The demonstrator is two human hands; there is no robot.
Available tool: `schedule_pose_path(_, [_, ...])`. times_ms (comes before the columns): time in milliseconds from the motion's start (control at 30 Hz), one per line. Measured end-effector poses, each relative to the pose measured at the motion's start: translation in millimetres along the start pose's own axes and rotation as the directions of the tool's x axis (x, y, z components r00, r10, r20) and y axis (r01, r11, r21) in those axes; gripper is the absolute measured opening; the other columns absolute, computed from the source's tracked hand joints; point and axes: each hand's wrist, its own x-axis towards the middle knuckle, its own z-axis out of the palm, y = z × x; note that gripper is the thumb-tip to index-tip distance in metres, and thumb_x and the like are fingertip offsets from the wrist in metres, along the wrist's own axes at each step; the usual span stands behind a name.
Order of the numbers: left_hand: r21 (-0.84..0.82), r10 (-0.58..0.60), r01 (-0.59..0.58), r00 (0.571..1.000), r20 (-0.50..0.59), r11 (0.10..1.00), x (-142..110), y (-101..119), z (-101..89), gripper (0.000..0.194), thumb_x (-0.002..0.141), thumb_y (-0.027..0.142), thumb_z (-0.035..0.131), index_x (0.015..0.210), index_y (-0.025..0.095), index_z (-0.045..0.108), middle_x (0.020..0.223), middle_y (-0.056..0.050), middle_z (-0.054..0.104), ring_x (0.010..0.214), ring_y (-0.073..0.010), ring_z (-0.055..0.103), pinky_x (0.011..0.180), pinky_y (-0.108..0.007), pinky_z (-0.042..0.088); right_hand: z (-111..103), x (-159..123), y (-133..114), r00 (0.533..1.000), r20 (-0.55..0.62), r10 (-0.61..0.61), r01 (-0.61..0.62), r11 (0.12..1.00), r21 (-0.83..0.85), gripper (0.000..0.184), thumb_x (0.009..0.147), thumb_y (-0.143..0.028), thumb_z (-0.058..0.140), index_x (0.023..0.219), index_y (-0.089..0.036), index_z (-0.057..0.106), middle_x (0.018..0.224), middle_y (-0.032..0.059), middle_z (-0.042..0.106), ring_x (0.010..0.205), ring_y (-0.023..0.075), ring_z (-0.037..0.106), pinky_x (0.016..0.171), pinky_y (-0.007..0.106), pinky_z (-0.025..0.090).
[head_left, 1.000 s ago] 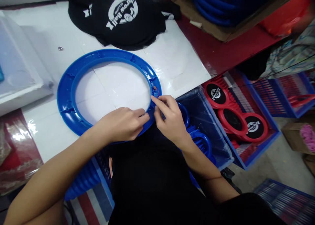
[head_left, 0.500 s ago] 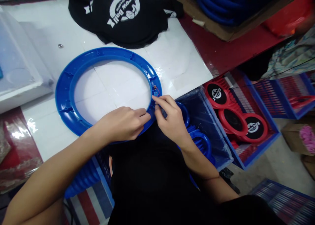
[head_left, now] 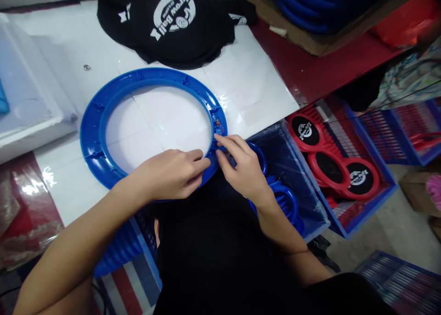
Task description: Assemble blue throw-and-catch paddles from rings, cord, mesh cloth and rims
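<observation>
A blue plastic ring (head_left: 92, 138) lies hollow side up at the table's front edge, with ribs and small posts inside. In its right part sits a small electronic piece with a red wire (head_left: 218, 124). My left hand (head_left: 175, 173) is closed over the ring's near right part, fingers curled and pressed together; its fingertips and anything in them are hidden. My right hand (head_left: 244, 168) has index finger and thumb bent in a loose pinch on the ring's right side, just below the wire. What lies between them is too small to make out.
Black printed fabric (head_left: 172, 25) lies behind the ring, a small metal piece (head_left: 87, 67) to its left. A white foam box (head_left: 44, 108) stands at the left. Crates with blue rings (head_left: 285, 202) and red discs (head_left: 330, 168) stand right; a carton of blue rings (head_left: 310, 11) is behind.
The view has shifted slightly, so most things sit a little further right. Both hands keep nearly the same place at the ring, with only small finger movement.
</observation>
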Motion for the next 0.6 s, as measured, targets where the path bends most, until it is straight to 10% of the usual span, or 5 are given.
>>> schedule_pose_path(600, [0.186,0.051,-0.028,0.991,-0.125,0.982,-1.1,0.4,3.0,0.021,0.105,0.023,0.048,0.113,0.015,0.066,0.095,-0.007,0.069,0.064,-0.0182,0.068,0.049,-0.03,0.045,-2.4,3.8,1.1,0.999,0.04,-0.001,0.0,1.0,0.01,0.038,0.105,-0.018,0.053,0.142,-0.019,0.063,0.12,0.012,0.068,0.112,0.0243,0.069,0.101,0.044,0.061])
